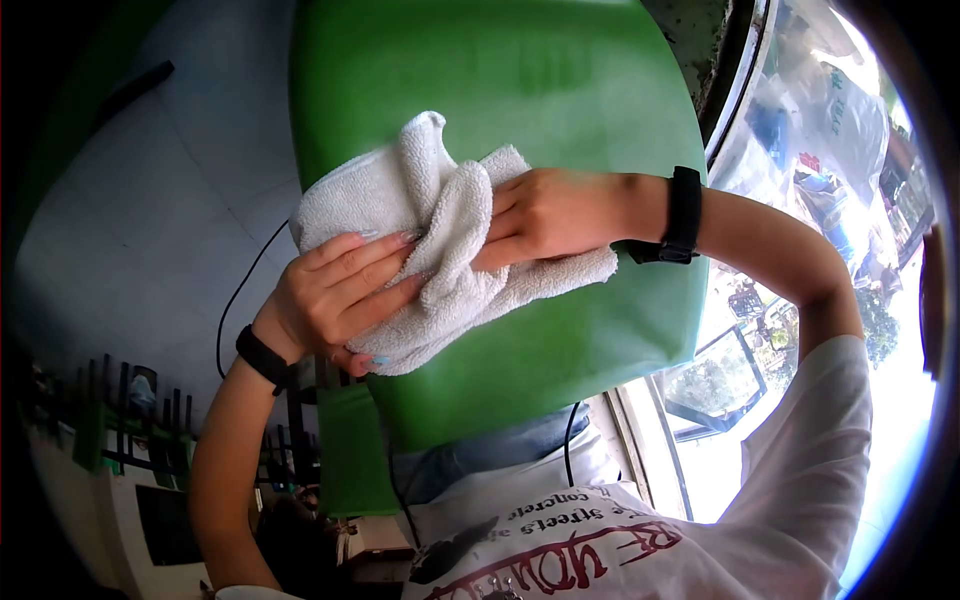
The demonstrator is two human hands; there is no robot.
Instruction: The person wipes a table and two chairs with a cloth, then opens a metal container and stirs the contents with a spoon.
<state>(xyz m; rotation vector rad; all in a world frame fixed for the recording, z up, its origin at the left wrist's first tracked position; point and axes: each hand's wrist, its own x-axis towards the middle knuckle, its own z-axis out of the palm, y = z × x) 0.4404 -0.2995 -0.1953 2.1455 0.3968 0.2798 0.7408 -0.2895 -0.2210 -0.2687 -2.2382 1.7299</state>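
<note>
A white terry towel (365, 200) lies bunched and folded over the green tabletop (590, 110). My left hand (340, 295) is closed on the towel's near left part, its fingers bent over the cloth and the thumb at the lower edge. My right hand (535, 215) presses into the folds at the towel's right side, and its fingertips are hidden behind a raised fold. Each wrist wears a black band.
The green top's near edge sits close to my body. At right, a window (700, 390) has plastic bags (840, 120) beyond it. Stacked dark-legged furniture (130, 410) stands at lower left. A thin black cord (235, 300) hangs beside my left wrist.
</note>
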